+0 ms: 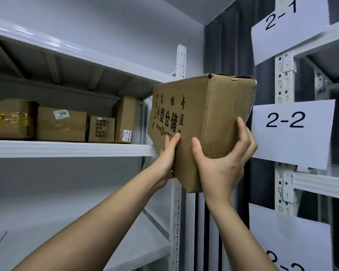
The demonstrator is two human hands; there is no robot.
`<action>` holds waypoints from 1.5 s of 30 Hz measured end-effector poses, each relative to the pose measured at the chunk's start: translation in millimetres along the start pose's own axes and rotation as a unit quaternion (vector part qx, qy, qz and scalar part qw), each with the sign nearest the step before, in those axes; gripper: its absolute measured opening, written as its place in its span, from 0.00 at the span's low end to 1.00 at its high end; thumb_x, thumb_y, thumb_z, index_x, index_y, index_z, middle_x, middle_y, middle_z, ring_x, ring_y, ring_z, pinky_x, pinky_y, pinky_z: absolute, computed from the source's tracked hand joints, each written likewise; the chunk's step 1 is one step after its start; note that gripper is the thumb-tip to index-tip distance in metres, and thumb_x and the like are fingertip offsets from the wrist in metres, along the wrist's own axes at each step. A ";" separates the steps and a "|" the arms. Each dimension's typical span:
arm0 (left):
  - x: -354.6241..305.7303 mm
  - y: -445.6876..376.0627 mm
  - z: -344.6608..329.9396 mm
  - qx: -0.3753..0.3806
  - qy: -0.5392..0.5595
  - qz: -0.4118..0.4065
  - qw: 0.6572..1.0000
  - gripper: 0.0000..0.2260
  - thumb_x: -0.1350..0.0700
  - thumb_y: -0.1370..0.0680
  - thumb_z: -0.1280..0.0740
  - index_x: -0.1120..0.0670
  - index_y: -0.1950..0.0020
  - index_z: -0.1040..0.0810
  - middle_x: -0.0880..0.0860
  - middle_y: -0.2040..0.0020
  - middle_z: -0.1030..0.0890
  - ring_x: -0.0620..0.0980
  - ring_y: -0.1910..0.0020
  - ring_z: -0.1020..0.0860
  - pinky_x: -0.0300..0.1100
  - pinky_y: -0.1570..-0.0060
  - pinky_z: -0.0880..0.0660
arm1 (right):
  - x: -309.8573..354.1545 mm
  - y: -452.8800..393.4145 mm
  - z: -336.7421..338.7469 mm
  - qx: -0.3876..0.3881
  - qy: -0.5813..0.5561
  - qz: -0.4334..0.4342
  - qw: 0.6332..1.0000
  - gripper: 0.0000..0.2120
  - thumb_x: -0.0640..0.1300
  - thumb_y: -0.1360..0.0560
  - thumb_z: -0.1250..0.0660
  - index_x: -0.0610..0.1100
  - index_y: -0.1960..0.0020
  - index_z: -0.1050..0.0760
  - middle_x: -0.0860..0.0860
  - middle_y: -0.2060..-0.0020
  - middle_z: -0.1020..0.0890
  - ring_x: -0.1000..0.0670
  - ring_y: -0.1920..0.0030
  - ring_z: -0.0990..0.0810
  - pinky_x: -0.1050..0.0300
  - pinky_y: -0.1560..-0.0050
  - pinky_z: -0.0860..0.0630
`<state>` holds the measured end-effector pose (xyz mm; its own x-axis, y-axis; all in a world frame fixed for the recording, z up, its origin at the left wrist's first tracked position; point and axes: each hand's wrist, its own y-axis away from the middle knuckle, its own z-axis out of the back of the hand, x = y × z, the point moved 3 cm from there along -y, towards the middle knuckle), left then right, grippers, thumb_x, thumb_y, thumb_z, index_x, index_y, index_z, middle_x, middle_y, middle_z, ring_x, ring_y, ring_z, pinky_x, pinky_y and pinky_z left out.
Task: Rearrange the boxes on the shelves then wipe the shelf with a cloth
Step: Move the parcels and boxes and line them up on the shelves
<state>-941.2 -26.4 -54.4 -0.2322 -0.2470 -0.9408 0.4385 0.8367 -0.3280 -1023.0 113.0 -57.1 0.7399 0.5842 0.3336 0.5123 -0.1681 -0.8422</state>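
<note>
- Nearest the camera are 2 bare forearms reaching up; the left hand [167, 153] and right hand [222, 163] hold a cardboard box [202, 122] between them.
- The left hand grips the box's lower left face, thumb lying up over the printed side. The right hand cups the lower right corner, thumb on the front face and fingers wrapped round the far side. Both hands are closed on the box, neither free.
- The box is in the air, tilted, its bottom corner pointing down. It hangs just off the right end of the shelf [67, 148], level with it and in front of the upright post [181, 61].
- On that shelf stand 4 other boxes in a row: a taped one [8, 119] at the left edge of view, one with a white sticker [61, 124], a small printed one [101, 129] and a tall narrow one [125, 119] at the right end.
- The step in hand looks like shifting this box on or off the shelf. To do it well, level the box first, keep both hands low under its weight, and clear the post before sliding it.
- No cloth is in view, so the wiping looks not yet begun.
- To the right, another rack [284, 79] carries paper labels, 2 of them reading 2-1 [282, 30] and 2-2 [290, 132].
</note>
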 end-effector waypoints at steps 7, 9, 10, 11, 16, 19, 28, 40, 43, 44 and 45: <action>-11.0 13.8 23.6 -0.002 -0.034 -0.009 0.999 0.42 0.26 0.38 0.36 0.26 0.29 0.53 0.37 0.23 0.50 0.46 0.27 0.38 0.56 0.43 0.25 | -9.0 3.4 -47.8 0.040 0.018 -0.004 0.999 0.39 0.60 0.36 0.29 0.55 0.29 0.39 0.52 0.33 0.35 0.58 0.39 0.31 0.56 0.54 0.25; -13.9 16.0 33.3 -0.004 -0.044 -0.012 0.999 0.36 0.30 0.31 0.37 0.29 0.28 0.52 0.38 0.24 0.46 0.48 0.29 0.35 0.56 0.45 0.23 | -12.2 5.8 -63.7 0.058 0.034 -0.005 0.998 0.39 0.59 0.35 0.28 0.57 0.29 0.40 0.51 0.33 0.36 0.56 0.39 0.30 0.54 0.54 0.25; -15.3 15.9 36.9 -0.004 -0.044 -0.014 0.999 0.33 0.32 0.28 0.39 0.30 0.27 0.51 0.39 0.25 0.43 0.48 0.31 0.33 0.56 0.45 0.23 | -13.4 5.7 -69.9 0.068 0.046 -0.001 0.997 0.39 0.60 0.35 0.28 0.59 0.28 0.41 0.51 0.32 0.37 0.54 0.38 0.29 0.53 0.54 0.24; -17.8 15.5 43.1 -0.005 -0.045 -0.015 0.999 0.31 0.34 0.25 0.40 0.30 0.27 0.51 0.40 0.27 0.39 0.48 0.33 0.31 0.56 0.44 0.24 | -13.2 6.9 -79.4 0.077 0.059 0.005 0.995 0.39 0.60 0.35 0.29 0.60 0.28 0.42 0.51 0.32 0.37 0.51 0.36 0.28 0.52 0.54 0.24; -26.5 10.3 67.8 0.002 -0.117 -0.029 0.993 0.28 0.34 0.23 0.44 0.31 0.26 0.51 0.39 0.36 0.32 0.52 0.39 0.25 0.52 0.43 0.24 | -15.0 4.0 -120.6 0.117 0.108 0.007 0.987 0.40 0.61 0.32 0.31 0.62 0.26 0.45 0.49 0.30 0.40 0.46 0.35 0.28 0.48 0.48 0.23; -30.5 2.7 81.1 0.004 -0.164 -0.040 0.986 0.27 0.36 0.23 0.45 0.32 0.26 0.51 0.40 0.33 0.34 0.54 0.38 0.25 0.48 0.46 0.22 | -20.8 0.5 -145.5 0.137 0.128 0.001 0.982 0.40 0.62 0.32 0.32 0.62 0.25 0.48 0.48 0.29 0.40 0.44 0.36 0.28 0.48 0.46 0.25; -34.6 -44.2 103.0 -0.062 -0.301 -0.114 0.945 0.33 0.50 0.22 0.36 0.42 0.22 0.51 0.49 0.30 0.34 0.54 0.47 0.20 0.46 0.53 0.23 | -53.0 -19.9 -214.6 0.203 0.160 -0.007 0.966 0.41 0.65 0.30 0.35 0.64 0.24 0.53 0.45 0.31 0.37 0.40 0.42 0.23 0.49 0.46 0.25; -10.8 -157.4 140.7 -0.180 -0.438 -0.106 0.874 0.45 0.31 0.39 0.39 0.45 0.24 0.42 0.50 0.31 0.28 0.52 0.33 0.29 0.52 0.34 0.32 | -142.8 -18.8 -315.1 0.293 0.169 0.002 0.941 0.44 0.66 0.29 0.37 0.61 0.24 0.60 0.41 0.27 0.44 0.37 0.39 0.25 0.47 0.43 0.27; -9.5 -180.7 143.8 -0.192 -0.489 -0.096 0.846 0.45 0.31 0.39 0.42 0.48 0.25 0.40 0.52 0.35 0.25 0.53 0.37 0.25 0.51 0.37 0.29 | -166.0 -16.2 -338.5 0.295 0.156 0.015 0.943 0.47 0.66 0.30 0.36 0.55 0.23 0.60 0.42 0.27 0.44 0.38 0.37 0.27 0.47 0.43 0.27; -9.8 -187.2 146.7 -0.196 -0.508 -0.090 0.834 0.42 0.34 0.37 0.43 0.49 0.25 0.39 0.53 0.35 0.24 0.54 0.37 0.25 0.51 0.37 0.29 | -173.5 -15.2 -346.8 0.293 0.147 0.015 0.945 0.48 0.66 0.30 0.36 0.53 0.22 0.59 0.42 0.27 0.44 0.38 0.37 0.27 0.47 0.44 0.27; -11.5 -189.7 149.6 -0.199 -0.521 -0.083 0.826 0.39 0.36 0.35 0.44 0.48 0.25 0.39 0.53 0.36 0.24 0.54 0.37 0.26 0.51 0.37 0.30 | -177.7 -14.0 -351.7 0.290 0.141 0.015 0.946 0.49 0.66 0.30 0.35 0.51 0.22 0.59 0.43 0.26 0.44 0.38 0.36 0.28 0.47 0.44 0.27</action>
<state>-891.8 -255.5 5.7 0.7035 -0.4876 -0.5171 0.1077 0.7923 -0.6005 -1008.3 -267.8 44.4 0.8792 0.3372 0.3366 0.2241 0.3307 -0.9167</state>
